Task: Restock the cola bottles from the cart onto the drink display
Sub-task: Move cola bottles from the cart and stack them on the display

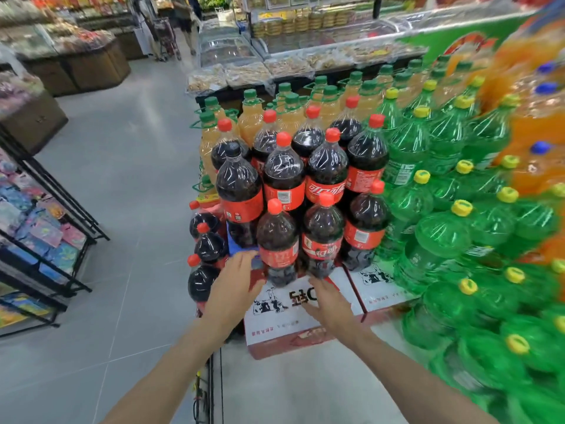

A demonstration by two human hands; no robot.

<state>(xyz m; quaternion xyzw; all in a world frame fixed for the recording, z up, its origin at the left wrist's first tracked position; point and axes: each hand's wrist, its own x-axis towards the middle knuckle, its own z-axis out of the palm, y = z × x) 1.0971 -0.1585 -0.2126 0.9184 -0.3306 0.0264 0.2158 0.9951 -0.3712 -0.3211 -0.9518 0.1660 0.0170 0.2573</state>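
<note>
Several large cola bottles with red caps and red labels stand stacked in tiers on the drink display (305, 307), which is built of white-and-red cartons. The nearest cola bottle (277, 240) stands at the front of the lower tier. My left hand (235, 286) reaches toward its left side with fingers spread, just short of it or barely touching. My right hand (328, 301) hovers with straight fingers over the carton below the neighbouring bottle (324, 237). Neither hand holds anything. Three more cola bottles (203, 252) stand lower at the display's left side.
Green soda bottles (443, 234) with yellow caps fill the display's right side, orange drinks (535, 123) stand beyond, and juice jugs (253, 114) with green caps stand behind the cola. A black rack (46, 240) of packets stands left across the grey aisle. A dark metal frame (211, 381) shows below my arms.
</note>
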